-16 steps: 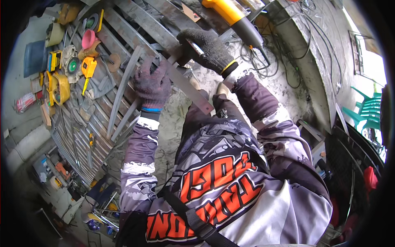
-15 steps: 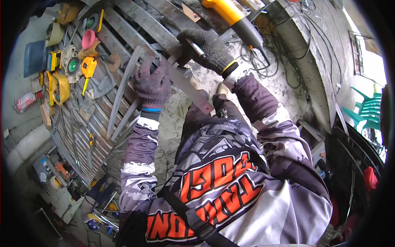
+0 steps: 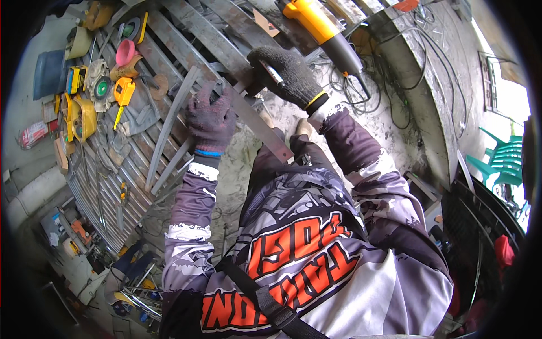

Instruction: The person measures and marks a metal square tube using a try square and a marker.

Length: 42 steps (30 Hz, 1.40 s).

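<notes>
My left hand point(image 3: 210, 120), in a dark purple knit glove, has its fingers bent over a flat steel ruler-like strip point(image 3: 261, 127). A small hole shows at the strip's near end, which slants toward my body; its far end lies among the metal bars and is partly hidden by the hand. My right hand point(image 3: 289, 78), in a dark grey glove, is closed around a slim white pen-like marker point(image 3: 272, 72). That hand rests by the far part of the strip, at the bars' edge. Its fingertips are hidden from this side.
Metal bars point(image 3: 186, 20) form a slatted bench. A yellow tape measure point(image 3: 123, 92), pink cup point(image 3: 125, 53) and grinder disc point(image 3: 102, 88) lie left. A yellow-black power tool point(image 3: 322, 28) lies ahead right, near loose cables point(image 3: 389, 90). Green chairs point(image 3: 502, 155) stand far right.
My right hand has shifted slightly right and nearer, with the marker still in it. My left hand and the strip have barely moved.
</notes>
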Available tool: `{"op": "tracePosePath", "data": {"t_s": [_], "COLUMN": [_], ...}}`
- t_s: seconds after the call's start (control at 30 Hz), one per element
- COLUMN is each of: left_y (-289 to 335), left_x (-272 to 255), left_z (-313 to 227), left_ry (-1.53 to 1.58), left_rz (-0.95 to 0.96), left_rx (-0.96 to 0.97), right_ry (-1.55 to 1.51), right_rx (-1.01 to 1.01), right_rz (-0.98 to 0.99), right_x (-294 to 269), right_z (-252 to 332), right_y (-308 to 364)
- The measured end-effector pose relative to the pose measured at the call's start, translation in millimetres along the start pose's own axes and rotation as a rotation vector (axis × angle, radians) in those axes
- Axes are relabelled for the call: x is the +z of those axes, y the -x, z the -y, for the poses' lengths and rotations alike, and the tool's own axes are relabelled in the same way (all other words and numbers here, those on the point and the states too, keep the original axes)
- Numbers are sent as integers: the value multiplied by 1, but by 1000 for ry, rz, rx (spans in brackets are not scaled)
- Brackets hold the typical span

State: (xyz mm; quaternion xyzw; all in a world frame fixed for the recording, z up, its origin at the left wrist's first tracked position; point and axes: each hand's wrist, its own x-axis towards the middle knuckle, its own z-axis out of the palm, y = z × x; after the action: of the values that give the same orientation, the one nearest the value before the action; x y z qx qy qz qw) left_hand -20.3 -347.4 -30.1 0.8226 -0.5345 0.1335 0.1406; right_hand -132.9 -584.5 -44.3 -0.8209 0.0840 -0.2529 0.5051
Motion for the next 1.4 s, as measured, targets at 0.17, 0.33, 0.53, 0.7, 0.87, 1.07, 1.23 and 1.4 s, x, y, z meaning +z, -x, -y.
{"op": "tracePosePath", "data": {"t_s": [0.17,0.33,0.53,0.7,0.87,1.07,1.23,1.4], "left_y": [-3,-8,-6,-7,-5,-4,-6,-8], "left_x": [-5,-7,-4,-6,-7,-5,-5,-8], "left_z": [-6,-9,-6,-7,-10,-7,-6,-8], "left_ry": [29,37,52,54,30,62,76,91], "left_rz": [52,42,26,74,41,32,28,53], "left_rx": [-50,-69,-55,-69,-57,-42,-50,-64], "right_ry": [-5,64,58,64,92,55,44,46], "right_rx": [28,-19,-18,-3,-10,-3,-1,22], "right_rz": [13,-3,49,43,42,47,40,57], "right_x": [1,2,-4,-3,-3,-4,-4,-5], "right_z": [-4,-5,4,4,3,4,5,5], "right_y": [0,-1,-5,-5,-4,-4,-4,-4]}}
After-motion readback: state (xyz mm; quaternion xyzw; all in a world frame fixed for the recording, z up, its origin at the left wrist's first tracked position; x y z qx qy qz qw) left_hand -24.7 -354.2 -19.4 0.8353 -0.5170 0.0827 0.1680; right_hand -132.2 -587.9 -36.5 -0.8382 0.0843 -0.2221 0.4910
